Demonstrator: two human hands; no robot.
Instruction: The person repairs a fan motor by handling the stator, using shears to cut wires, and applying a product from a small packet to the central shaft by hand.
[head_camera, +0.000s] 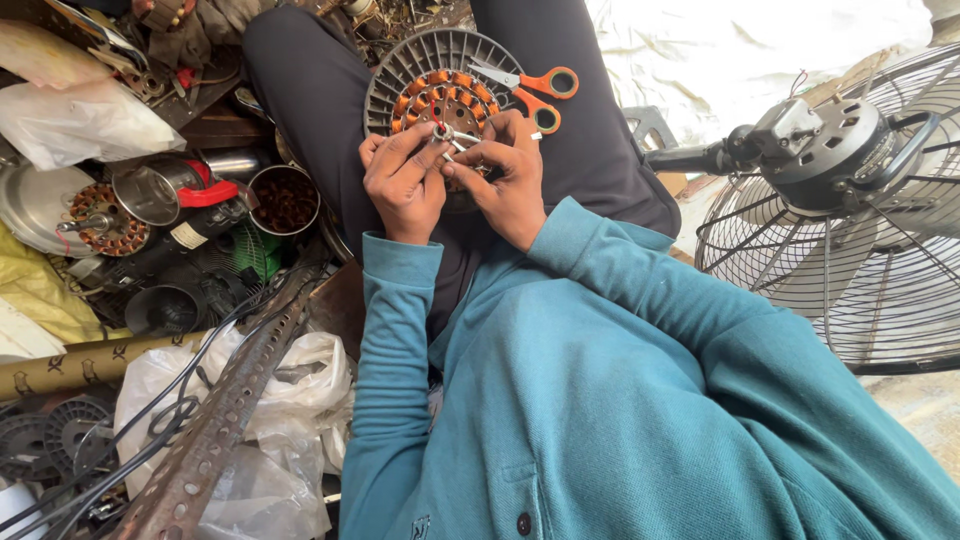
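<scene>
A fan stator (440, 85), a round grey ribbed disc ringed with copper windings, is seen resting on the person's lap, between the dark-trousered thighs. Both hands are brought together at its near edge, just below its centre. The left hand (405, 180) has its fingers (415, 140) pinched shut on thin wire ends (450, 138) at the stator's hub. The fingers of the right hand (510, 180) are closed on the same wire ends from the other side, so the fingertips of the two hands almost touch.

Orange-handled scissors (530, 88) are laid on the stator's right rim, just beyond the right hand, blades pointing toward the hub.

No tabletop is seen; the stator is carried by the lap alone. Left of the stator, clutter is packed closely: a metal cup (150, 190), a tin (283, 198), a second winding (100, 220), plastic bags and a perforated metal strip (230, 400). Right of the stator, well apart, a pedestal fan (850, 200) with a wire guard is lying. A little free room is left only directly above the stator and over the thighs at its sides.
</scene>
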